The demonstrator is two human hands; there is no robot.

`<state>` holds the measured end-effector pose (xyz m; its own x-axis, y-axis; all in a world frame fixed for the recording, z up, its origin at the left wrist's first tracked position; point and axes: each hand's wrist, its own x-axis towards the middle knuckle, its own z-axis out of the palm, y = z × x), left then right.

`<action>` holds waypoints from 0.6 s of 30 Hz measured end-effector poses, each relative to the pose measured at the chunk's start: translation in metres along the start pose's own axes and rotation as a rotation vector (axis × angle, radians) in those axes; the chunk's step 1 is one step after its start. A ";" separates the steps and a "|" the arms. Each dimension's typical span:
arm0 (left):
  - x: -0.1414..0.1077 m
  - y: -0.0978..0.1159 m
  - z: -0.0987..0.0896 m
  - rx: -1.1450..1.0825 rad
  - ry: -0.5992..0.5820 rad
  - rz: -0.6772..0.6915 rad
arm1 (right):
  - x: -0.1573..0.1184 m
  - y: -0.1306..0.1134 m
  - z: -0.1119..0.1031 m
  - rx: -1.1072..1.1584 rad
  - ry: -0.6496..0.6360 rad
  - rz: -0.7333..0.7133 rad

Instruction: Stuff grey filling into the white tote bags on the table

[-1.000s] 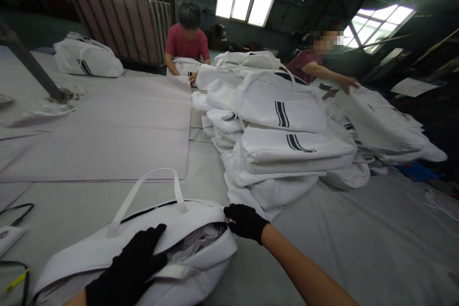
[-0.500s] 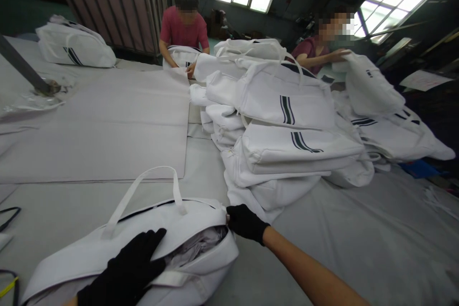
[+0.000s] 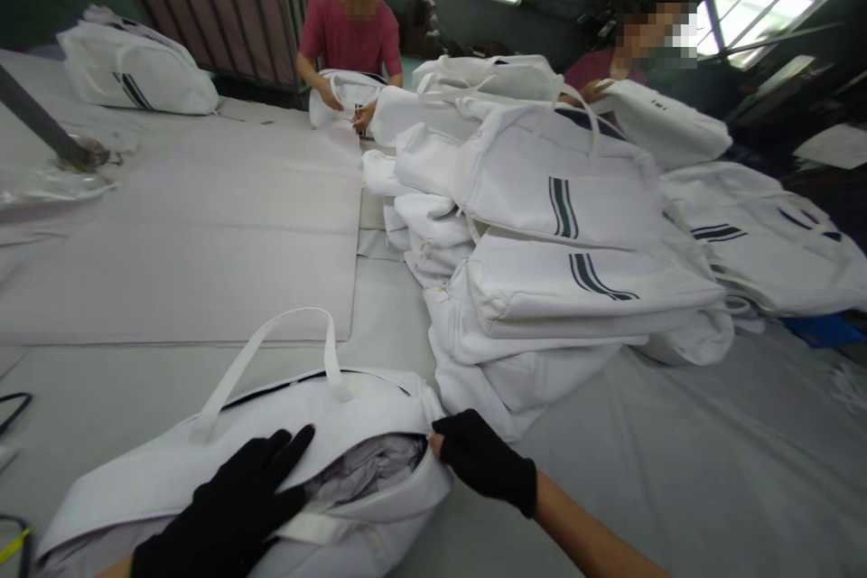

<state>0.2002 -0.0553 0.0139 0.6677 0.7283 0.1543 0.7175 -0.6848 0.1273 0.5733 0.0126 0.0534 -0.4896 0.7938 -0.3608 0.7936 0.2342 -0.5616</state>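
Observation:
A white bag lies before me, its zip opening gaping and crumpled grey filling showing inside. One strap handle arches up from its far side. My left hand, in a black glove, rests on the bag's top beside the opening, fingers stretched out. At the right end of the opening, my right hand pinches the zipper pull, which is mostly hidden by the fingers. The right thumb tip is bare.
White bags with dark stripes are heaped to the right. A flat grey sheet covers the table's left part. Another bag stands at the far left, near a metal pole. Two people handle bags across the table.
My right hand has moved down slightly along the bag's right end, and the opening's corner shifted with it. Across the table, the person at right has lowered a bag leftward.

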 end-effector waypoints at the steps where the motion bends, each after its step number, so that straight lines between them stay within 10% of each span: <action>1: 0.004 -0.002 -0.001 0.028 -0.023 0.034 | 0.001 -0.006 0.002 0.024 0.039 -0.027; 6: 0.015 -0.012 -0.002 0.108 -0.073 0.144 | 0.009 -0.019 0.024 0.158 0.274 -0.075; 10: 0.032 -0.025 -0.039 -0.063 -0.033 0.100 | 0.016 -0.016 0.021 0.294 0.270 0.031; 14: 0.098 -0.039 -0.090 -0.461 -0.179 0.011 | 0.011 -0.017 0.008 0.371 0.221 0.104; 18: 0.163 -0.022 -0.075 -0.209 -0.130 0.048 | -0.007 -0.014 0.008 0.282 0.329 0.115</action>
<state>0.2781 0.0768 0.1093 0.7293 0.6831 0.0396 0.6372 -0.6991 0.3244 0.5627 -0.0005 0.0579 -0.2269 0.9526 -0.2027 0.6843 0.0079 -0.7292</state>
